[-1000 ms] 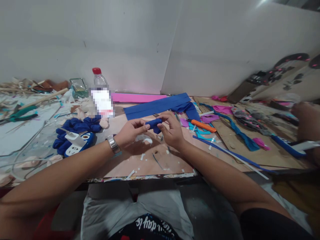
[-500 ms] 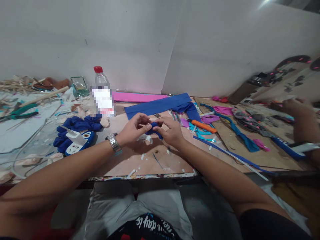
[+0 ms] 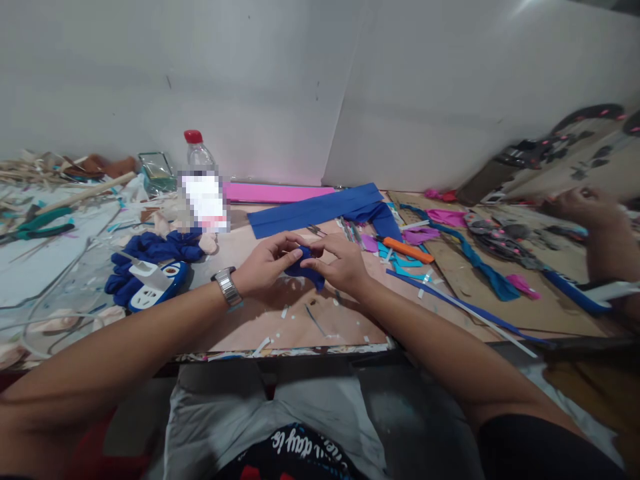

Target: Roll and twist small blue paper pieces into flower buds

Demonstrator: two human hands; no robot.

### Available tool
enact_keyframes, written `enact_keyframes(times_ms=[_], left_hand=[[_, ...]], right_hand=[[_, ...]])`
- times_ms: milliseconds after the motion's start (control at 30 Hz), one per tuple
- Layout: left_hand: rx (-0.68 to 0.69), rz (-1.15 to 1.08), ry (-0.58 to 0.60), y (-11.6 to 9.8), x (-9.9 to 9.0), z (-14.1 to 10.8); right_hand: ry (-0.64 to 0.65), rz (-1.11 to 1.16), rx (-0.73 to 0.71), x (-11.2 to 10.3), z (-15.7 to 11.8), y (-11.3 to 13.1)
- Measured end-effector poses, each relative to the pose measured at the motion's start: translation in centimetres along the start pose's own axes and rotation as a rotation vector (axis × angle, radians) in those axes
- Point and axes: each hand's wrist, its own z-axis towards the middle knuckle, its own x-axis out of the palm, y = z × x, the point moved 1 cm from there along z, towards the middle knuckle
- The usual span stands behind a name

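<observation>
A small piece of dark blue fabric (image 3: 313, 272) is pinched between both my hands above the middle of the table. My left hand (image 3: 271, 261), with a metal watch on the wrist, grips its left side between thumb and fingers. On the other side, my right hand (image 3: 343, 261) holds it the same way, and a loose end hangs below the thumbs. Behind the hands lies a wide blue fabric strip (image 3: 315, 208). Small scissors or tweezers tips (image 3: 315, 230) show just beyond my fingers.
Left are a blue-and-white power strip (image 3: 157, 287), bunched blue fabric (image 3: 145, 250), green-handled pliers (image 3: 45, 223) and a red-capped bottle (image 3: 199, 153). Right are an orange cutter (image 3: 409, 250), teal fabric (image 3: 483, 267) and a blue strip (image 3: 465, 307). Another person's hand (image 3: 580, 203) is at far right.
The fabric between my hands has turned and spread, and its loose end now hangs lower. My hands have stayed nearly in place. The other person's hand has shifted slightly.
</observation>
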Motion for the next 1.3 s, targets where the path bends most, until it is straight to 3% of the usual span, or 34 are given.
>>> enact_keyframes(times_ms=[467, 833, 1100, 1300], left_hand=[[0.025, 0.067, -0.134, 0.00, -0.18, 0.07], [0.066, 0.239, -0.097, -0.44, 0.18, -0.34], [0.000, 0.104, -0.174, 0.33, -0.11, -0.02], [0.017, 0.093, -0.094, -0.12, 0.05, -0.17]], right_hand=[[-0.045, 0.052, 0.050, -0.10, 0.11, 0.77], [-0.020, 0.056, 0.107, 0.13, 0.00, 0.68], [-0.016, 0.048, 0.106, 0.01, -0.06, 0.44], [-0.023, 0.057, 0.079, 0.08, 0.08, 0.68]])
